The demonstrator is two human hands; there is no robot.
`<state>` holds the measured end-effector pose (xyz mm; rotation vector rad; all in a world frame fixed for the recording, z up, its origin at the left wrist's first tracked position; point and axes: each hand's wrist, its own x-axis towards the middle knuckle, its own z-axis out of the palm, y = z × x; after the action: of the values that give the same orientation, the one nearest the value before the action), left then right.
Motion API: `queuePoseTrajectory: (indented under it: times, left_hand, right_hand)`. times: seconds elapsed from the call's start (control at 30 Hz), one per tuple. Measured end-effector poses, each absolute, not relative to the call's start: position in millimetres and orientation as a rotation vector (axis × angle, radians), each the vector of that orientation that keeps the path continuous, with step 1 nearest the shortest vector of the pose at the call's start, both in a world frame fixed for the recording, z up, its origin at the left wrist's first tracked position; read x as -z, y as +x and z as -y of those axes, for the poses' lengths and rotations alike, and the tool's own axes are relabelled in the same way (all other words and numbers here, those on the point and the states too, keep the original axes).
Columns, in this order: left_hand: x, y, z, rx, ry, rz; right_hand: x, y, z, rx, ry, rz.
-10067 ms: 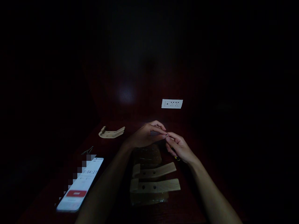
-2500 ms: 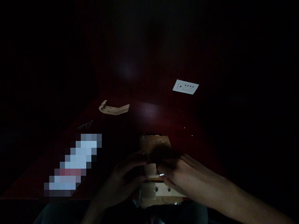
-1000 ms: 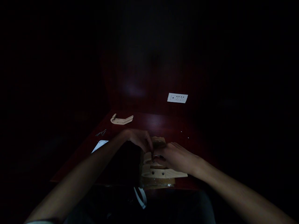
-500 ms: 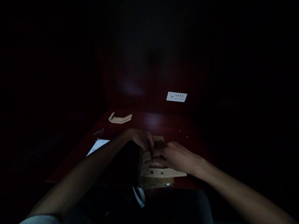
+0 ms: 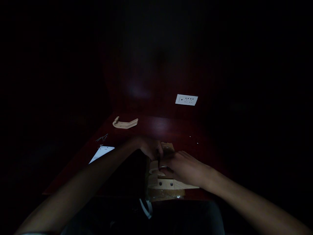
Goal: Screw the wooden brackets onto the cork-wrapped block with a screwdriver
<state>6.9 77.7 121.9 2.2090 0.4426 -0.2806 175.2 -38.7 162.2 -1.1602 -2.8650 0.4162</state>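
Note:
Both hands meet over a light wooden piece [image 5: 168, 184] with two dark round holes or screw heads, which lies on a brown taped cardboard piece [image 5: 168, 193] near the table's front edge. My left hand [image 5: 152, 148] bends down from the left, fingers closed on something too dark to make out. My right hand [image 5: 179, 164] has its fingers pinched right beside the left fingertips, above another pale curved part [image 5: 154, 166]; a small shiny bit shows at its fingers. What lies between the fingertips is hidden.
A curved wooden piece [image 5: 125, 124] lies at the back left of the dark red table [image 5: 158, 122]. Several thin screws or nails [image 5: 102, 137] and a lit phone [image 5: 101, 153] are at left. A white socket plate [image 5: 186, 100] is on the back wall. A white strap [image 5: 146, 209] hangs in front.
The view has shifted slightly. My hands stay together over the pale parts, with the fingertips a little closer, and the small dark tip below my left fingers is no longer visible.

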Motion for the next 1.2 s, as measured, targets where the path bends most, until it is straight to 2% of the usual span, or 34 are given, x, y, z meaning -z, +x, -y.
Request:
queuePoseTrajectory:
  times: [0.9,1.2]
  left_hand:
    - [-116,-7,-63,0.356,1.984,-0.603]
    - [-126,-9,-58,0.385,1.984,-0.608]
  right_hand:
    - [-172,183,38,-0.602,-1.227,2.802]
    - [-168,179,36,-0.555,-1.171,2.821]
